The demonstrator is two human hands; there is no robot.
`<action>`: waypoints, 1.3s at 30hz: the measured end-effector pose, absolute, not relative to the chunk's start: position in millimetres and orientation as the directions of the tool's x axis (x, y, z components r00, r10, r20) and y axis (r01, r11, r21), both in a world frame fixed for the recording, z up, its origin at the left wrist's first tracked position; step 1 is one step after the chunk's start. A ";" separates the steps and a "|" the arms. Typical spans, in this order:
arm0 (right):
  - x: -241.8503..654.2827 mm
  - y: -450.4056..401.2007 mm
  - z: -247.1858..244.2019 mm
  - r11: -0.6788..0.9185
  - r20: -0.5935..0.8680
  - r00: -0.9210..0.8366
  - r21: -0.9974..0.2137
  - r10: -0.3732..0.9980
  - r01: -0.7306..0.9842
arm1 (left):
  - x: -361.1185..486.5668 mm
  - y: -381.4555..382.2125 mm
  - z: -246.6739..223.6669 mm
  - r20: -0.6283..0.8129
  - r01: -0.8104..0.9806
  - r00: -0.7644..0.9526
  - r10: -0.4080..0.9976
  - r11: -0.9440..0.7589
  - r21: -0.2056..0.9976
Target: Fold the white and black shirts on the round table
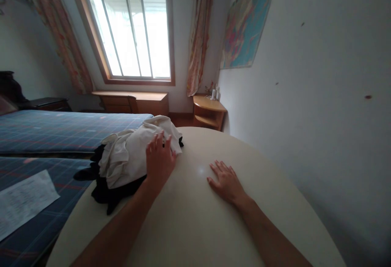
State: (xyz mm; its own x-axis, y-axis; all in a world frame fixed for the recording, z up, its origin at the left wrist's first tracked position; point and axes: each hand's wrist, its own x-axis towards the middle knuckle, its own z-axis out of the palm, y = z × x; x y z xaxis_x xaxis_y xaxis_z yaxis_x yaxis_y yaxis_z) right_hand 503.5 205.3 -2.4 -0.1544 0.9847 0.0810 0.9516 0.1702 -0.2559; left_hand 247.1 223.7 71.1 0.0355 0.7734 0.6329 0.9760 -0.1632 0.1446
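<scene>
A heap of clothes lies on the left side of the round cream table (195, 226). On top is a crumpled white garment (131, 157), with black cloth (122, 193) showing beneath it and at its left edge. My left hand (159, 157) is open over the right part of the white garment, fingers spread; whether it presses on the cloth I cannot tell. Palm down on the bare tabletop, my right hand (225, 181) is open with nothing in it, to the right of the heap.
Beds with blue checked covers (76, 128) stand at the left, one bearing a printed paper sheet (27, 202). A white wall (320, 116) runs along the right. Behind the table are a wooden corner shelf (210, 103) and a low wooden desk (149, 98) under the window.
</scene>
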 end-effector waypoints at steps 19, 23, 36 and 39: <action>509.1 206.8 0.6 0.304 0.288 -0.204 -0.365 0.936 0.880 | 278.3 183.4 110.5 0.345 0.703 0.561 0.753 -0.653 0.282; 500.8 198.2 7.3 0.602 0.459 -0.434 -0.327 0.775 0.729 | 284.1 176.5 101.6 0.210 0.552 0.724 0.657 -0.735 0.395; 543.5 207.1 76.6 0.337 0.534 0.294 -0.785 0.792 0.520 | 259.2 186.9 96.4 0.293 0.660 0.628 0.721 -0.693 0.291; 580.0 211.7 91.5 0.187 0.438 0.323 -0.789 0.839 0.586 | 251.9 199.4 77.3 0.216 0.748 0.597 0.773 -0.633 0.200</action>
